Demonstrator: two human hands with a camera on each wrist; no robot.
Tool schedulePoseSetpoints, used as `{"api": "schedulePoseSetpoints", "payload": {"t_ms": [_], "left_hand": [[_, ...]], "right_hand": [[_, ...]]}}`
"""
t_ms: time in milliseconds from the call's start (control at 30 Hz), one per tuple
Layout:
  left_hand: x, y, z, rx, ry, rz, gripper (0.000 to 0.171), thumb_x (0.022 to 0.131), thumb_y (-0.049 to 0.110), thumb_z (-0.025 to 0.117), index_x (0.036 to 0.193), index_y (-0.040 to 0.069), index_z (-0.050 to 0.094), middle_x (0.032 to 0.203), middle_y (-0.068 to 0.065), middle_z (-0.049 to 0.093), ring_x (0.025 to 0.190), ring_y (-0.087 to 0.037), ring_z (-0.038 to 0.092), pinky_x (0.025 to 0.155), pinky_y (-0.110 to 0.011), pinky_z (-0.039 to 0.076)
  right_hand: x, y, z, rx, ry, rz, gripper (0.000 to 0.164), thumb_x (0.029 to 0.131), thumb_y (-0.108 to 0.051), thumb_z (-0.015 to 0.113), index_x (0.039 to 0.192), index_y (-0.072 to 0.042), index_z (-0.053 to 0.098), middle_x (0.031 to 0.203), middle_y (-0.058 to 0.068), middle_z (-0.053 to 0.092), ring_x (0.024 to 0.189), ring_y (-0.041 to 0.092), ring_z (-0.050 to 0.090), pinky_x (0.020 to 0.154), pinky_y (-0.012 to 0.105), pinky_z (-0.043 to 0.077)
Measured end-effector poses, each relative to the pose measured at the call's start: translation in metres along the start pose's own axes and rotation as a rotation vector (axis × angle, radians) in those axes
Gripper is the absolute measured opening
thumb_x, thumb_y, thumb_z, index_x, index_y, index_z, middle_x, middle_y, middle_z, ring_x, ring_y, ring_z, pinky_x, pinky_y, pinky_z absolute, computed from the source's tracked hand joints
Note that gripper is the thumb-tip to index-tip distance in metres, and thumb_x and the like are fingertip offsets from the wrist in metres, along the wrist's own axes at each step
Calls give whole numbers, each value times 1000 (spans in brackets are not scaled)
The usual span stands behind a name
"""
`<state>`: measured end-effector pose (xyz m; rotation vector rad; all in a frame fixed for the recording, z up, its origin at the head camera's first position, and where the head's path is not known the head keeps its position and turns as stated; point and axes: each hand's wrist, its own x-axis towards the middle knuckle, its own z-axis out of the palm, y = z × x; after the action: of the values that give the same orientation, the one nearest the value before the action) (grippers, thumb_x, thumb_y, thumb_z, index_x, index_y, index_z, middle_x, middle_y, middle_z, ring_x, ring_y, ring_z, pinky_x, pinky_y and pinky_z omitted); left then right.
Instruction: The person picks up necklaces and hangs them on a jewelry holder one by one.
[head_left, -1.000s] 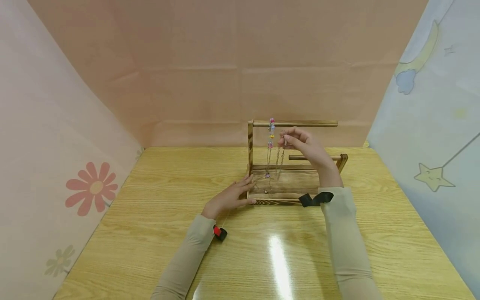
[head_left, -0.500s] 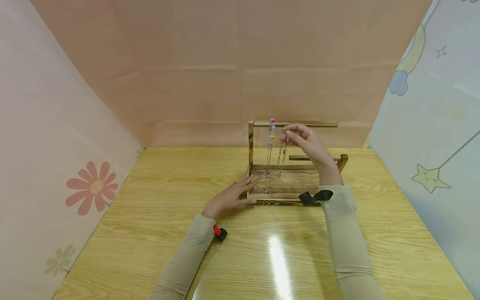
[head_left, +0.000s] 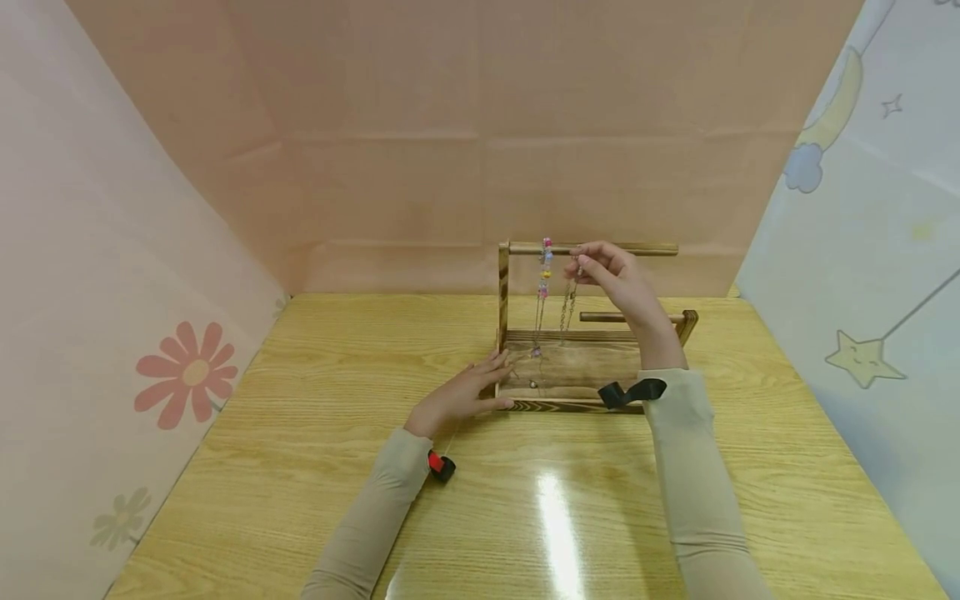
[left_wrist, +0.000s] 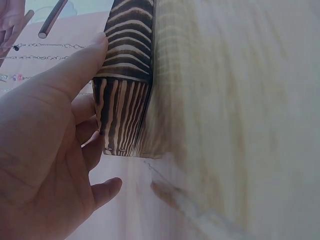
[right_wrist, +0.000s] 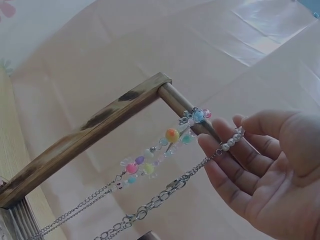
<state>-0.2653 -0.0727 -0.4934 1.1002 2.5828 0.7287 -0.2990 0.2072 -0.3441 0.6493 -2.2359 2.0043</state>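
Note:
My right hand (head_left: 618, 279) pinches a silver chain necklace by its row of pearl-like beads (right_wrist: 232, 141). It is right at the stand's upper bar, and the chain (right_wrist: 155, 202) hangs down from the fingers. Beside it on the bar hangs a necklace with colourful beads (head_left: 546, 273). The wooden jewelry stand (head_left: 503, 292) has dark burnt stripes. My left hand (head_left: 457, 396) rests against the left front corner of its base, with the thumb along the front board (left_wrist: 127, 45) and the other fingers spread at the side.
A shorter lower bar (head_left: 600, 317) juts from the stand's right post (head_left: 686, 325). Small chain pieces with a bead (head_left: 533, 384) lie in the base tray. The wood-grain table (head_left: 360, 333) meets a peach backdrop (head_left: 375, 167) and printed side panels.
My right hand has moved slightly up and right with the pearl-beaded necklace, until its fingertips overlap the upper bar. My left hand stays at the stand's corner.

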Motion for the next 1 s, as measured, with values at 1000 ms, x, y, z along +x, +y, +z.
{"api": "schedulePoseSetpoints", "payload": {"t_ms": [1000], "left_hand": [[1, 1, 0, -6, -4, -5, 76, 91, 52, 48, 149, 13, 20, 157, -4, 1, 143, -19, -1, 113, -54, 10]], "right_hand": [[-9, 3, -12, 61, 121, -74, 31, 95, -18, 52, 116, 6, 53, 98, 3, 67, 91, 16, 65, 79, 22, 51]]}}
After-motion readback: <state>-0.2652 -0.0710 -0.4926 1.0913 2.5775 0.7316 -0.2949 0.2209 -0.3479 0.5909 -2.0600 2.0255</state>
